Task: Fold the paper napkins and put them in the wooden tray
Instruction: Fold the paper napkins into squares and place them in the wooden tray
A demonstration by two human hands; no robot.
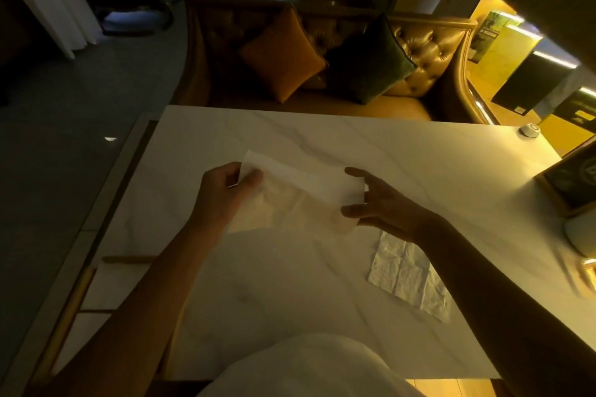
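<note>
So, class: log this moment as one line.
left hand: holds napkin | right hand: holds other end | spare napkin: flat on table

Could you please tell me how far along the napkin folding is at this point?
Done: nothing visibly finished; no napkin can be seen in a tray. In hand: the left hand and right hand hold a thin white paper napkin above the white marble table, partly folded. Left: a creased white napkin lies flat and unfolded beneath the right forearm, and both need placing in the tray.

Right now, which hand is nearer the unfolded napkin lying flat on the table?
Right. The right hand is just above the flat napkin, gripping the held napkin; the left hand holds its far end, farther left.
</note>
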